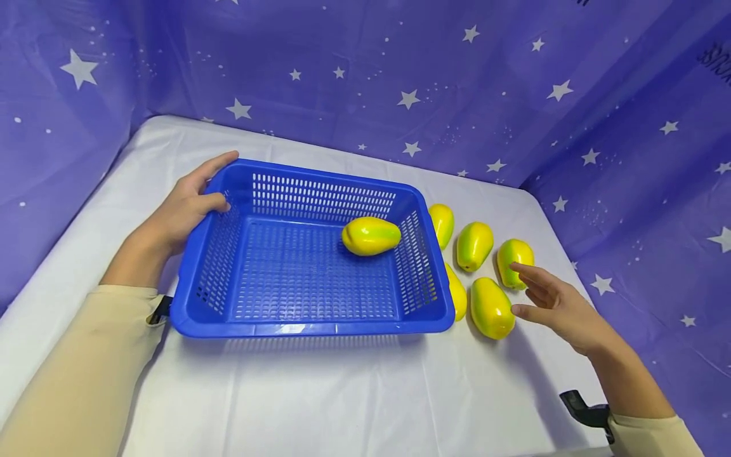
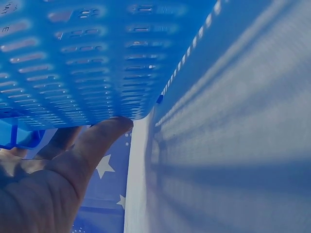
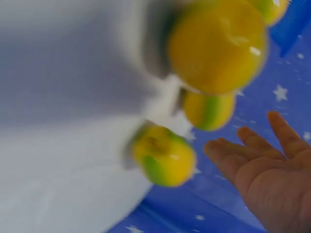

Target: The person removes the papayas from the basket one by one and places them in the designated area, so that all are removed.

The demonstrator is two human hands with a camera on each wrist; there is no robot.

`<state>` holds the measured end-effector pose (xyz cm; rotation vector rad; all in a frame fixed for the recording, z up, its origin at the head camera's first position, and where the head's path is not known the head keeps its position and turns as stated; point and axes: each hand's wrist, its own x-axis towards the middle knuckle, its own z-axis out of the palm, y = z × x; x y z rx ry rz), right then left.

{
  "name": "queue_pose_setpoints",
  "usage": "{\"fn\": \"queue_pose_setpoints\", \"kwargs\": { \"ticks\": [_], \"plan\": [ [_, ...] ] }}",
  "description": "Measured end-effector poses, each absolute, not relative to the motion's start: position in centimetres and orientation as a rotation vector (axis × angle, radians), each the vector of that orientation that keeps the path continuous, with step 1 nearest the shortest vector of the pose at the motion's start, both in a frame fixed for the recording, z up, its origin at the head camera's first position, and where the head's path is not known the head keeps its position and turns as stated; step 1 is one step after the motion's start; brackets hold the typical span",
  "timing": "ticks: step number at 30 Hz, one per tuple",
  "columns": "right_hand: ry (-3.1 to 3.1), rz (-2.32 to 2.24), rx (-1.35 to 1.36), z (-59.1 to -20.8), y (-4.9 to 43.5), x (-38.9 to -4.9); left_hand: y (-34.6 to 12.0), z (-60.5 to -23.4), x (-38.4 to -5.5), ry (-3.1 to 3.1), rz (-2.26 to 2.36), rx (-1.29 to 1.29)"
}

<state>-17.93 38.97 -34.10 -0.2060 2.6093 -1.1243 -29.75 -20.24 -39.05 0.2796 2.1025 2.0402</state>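
My left hand (image 1: 183, 212) grips the left rim of a blue plastic basket (image 1: 320, 328), thumb over the inner wall and fingers outside. Inside the basket, toward its right end, lies one glossy yellow-green papaya (image 1: 371, 236). The left wrist view has the left thumb (image 2: 104, 138) against the basket's slotted side (image 2: 87, 63). To the right of the basket, my right hand (image 1: 562, 311) hovers with fingers spread loosely, holding nothing. Nearest to it are a front papaya (image 1: 492, 309) and a back right papaya (image 1: 515, 263). The right wrist view has the palm (image 3: 277, 184) beside several papayas.
Another papaya (image 1: 474, 246) lies in the back row on the white tablecloth (image 1: 320, 400). Two papayas (image 1: 441, 223) are partly hidden by the basket's right edge. Purple cloth with white stars (image 1: 365, 82) hangs behind and at the sides. A shadow falls below the basket's front.
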Motion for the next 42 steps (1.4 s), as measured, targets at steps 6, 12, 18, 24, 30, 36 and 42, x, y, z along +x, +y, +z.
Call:
{"fn": "queue_pose_setpoints", "kwargs": {
  "ticks": [6, 12, 18, 24, 30, 36, 42],
  "plan": [
    [2.71, -1.089, -0.267, -29.6, 36.9, -17.9, -20.3, -38.9, -29.8, 2.104, 2.051, 0.304],
    [2.678, -1.116, -0.381, -26.8, 33.1, -18.8, -20.4, -38.9, -29.7, 2.13, 2.049, 0.312],
    [2.626, -1.088, -0.381, -26.1, 27.8, -20.9, -20.7, -39.2, -29.8, 2.131, 2.049, 0.305],
    [2.526, -1.085, -0.346, -26.0, 22.8, -23.3, -20.7, -39.0, -29.7, 2.125, 2.058, 0.312],
    [2.331, -1.071, -0.151, -26.6, 18.3, -25.8, -20.5, -38.8, -30.0, 2.167, 2.031, 0.323],
    [2.287, -0.927, 0.03, -28.5, 14.4, -27.9, -20.6, -38.8, -30.1, 2.189, 2.025, 0.318],
    [2.374, -0.809, -0.026, -30.0, 11.2, -28.7, -21.1, -38.9, -29.8, 2.21, 2.006, 0.323]
  ]
}}
